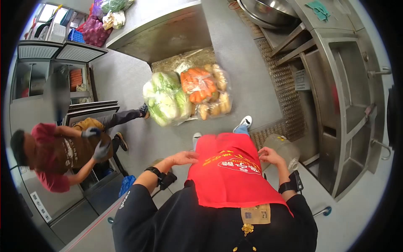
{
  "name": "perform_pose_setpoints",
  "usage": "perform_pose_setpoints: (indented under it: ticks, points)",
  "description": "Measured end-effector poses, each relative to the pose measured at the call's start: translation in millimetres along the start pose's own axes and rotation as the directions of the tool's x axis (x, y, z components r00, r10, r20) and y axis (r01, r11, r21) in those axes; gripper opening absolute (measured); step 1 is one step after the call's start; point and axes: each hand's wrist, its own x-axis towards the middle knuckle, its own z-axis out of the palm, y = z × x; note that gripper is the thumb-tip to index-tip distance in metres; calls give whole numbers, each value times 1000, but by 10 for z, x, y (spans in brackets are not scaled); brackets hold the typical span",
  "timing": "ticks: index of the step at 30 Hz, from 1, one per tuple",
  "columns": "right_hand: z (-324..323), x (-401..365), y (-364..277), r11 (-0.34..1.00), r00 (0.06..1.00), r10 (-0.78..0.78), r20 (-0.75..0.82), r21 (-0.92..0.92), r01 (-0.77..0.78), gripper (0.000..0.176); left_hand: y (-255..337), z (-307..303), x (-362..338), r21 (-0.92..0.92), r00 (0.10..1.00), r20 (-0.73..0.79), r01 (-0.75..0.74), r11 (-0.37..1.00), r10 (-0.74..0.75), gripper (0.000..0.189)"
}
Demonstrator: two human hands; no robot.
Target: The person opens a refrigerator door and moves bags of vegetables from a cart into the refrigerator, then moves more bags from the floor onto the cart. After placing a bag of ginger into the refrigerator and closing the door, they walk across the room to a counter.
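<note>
A red apron (228,174) with yellow and white lettering spreads across my front. At its left edge, my left hand (184,158) has its fingers drawn together and pinched on the cloth. On the opposite edge, my right hand (270,156) is bent with its fingertips closed on the fabric. Dark bands with small devices circle both wrists. A tan patch (256,215) and a gold flower ornament (247,229) show on my black top below the apron.
Ahead on the floor sit bagged cabbages (166,98), carrots (198,84) and potatoes (218,107). A gloved co-worker (63,147) stands at left beside open refrigerator drawers (90,109). Steel sinks (348,80) line the right, with a clear container (282,149) near my right hand.
</note>
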Motion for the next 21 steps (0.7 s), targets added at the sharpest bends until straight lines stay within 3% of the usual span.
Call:
perform_pose_setpoints:
  ticks: [4,6,13,21]
  points:
    - [-773,-326,-25,988,978,-6,-211,150,39,33,1129,202,122,-30,985,47,167,986,-165,49]
    - [-1030,-398,-32,981,961,18,-277,190,37,32,1168,225,354,-142,989,83,134,981,-123,49]
    - [-1614,-250,-331,998,987,20,-160,58,-10,30,1630,369,638,-443,999,10,35,896,-34,57]
    - [-2362,160,-1514,1000,998,12,-59,-13,-13,31,2143,248,842,-520,990,-130,-15,854,-62,54]
